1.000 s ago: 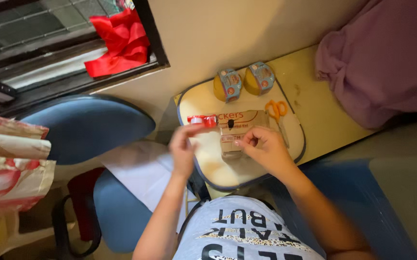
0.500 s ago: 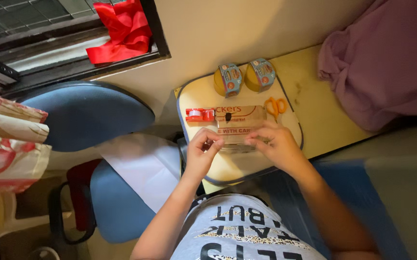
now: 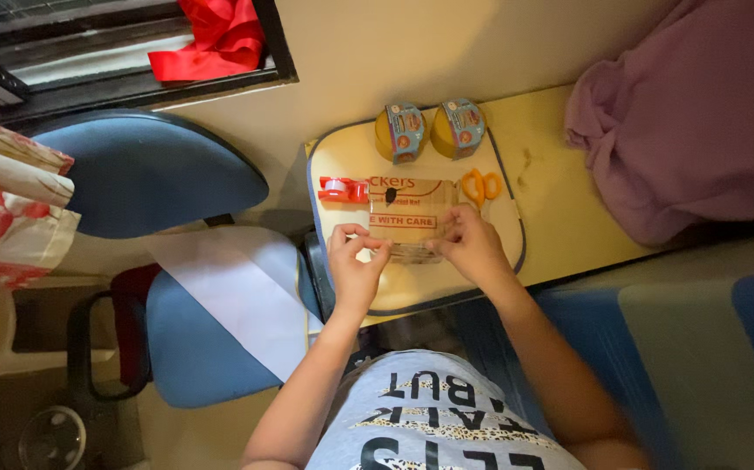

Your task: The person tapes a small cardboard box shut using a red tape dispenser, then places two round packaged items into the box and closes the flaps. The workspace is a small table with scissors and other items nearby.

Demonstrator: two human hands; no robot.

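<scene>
Both hands on the small cardboard box (image 3: 407, 218) at mid worktop (image 3: 559, 218): left hand (image 3: 355, 261) fingers pinch its left edge, right hand (image 3: 472, 248) fingers grip its right. Tape dispenser (image 3: 344, 189) touches the box, untouched by either hand; scissors (image 3: 481, 185) idle. Sealing looks unstarted.
</scene>
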